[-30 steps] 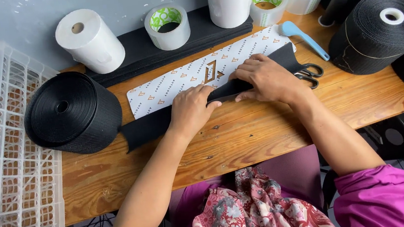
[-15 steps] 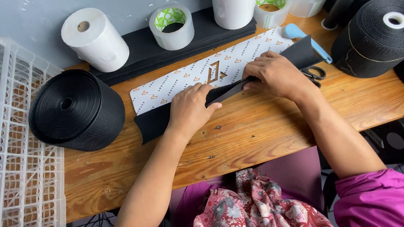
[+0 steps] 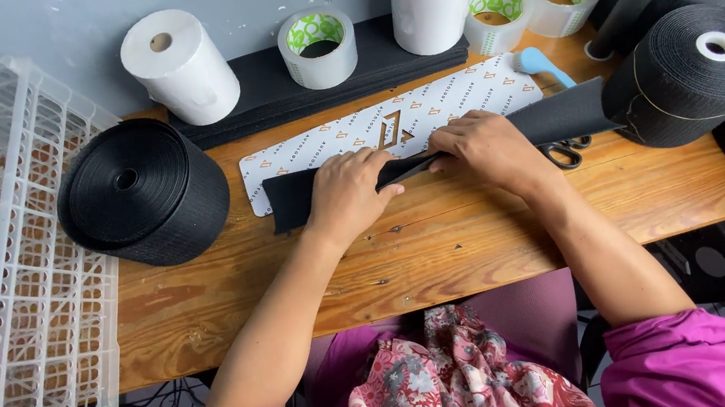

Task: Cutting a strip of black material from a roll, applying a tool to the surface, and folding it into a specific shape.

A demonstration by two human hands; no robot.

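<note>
A black fabric strip [image 3: 290, 200] lies across the wooden table [image 3: 439, 249], running from a large black roll [image 3: 697, 74] at the right. My left hand [image 3: 346, 192] presses flat on the strip's left part. My right hand [image 3: 480, 144] rests on the strip just to the right, fingers curled over its edge. Under both lies a long white patterned card [image 3: 451, 104]. Scissors [image 3: 565, 152] poke out from beneath the strip beside my right wrist.
A wide black webbing roll [image 3: 141, 193] lies at the left. A white plastic crate [image 3: 6, 268] stands at the far left. White paper rolls [image 3: 179, 66], tape rolls [image 3: 319, 46] and a black foam stack [image 3: 279, 95] line the back. A blue handle [image 3: 543, 63] sits near the card.
The view has shifted slightly. Both hands stay pressed on the black strip, sliding a little along it over the card.
</note>
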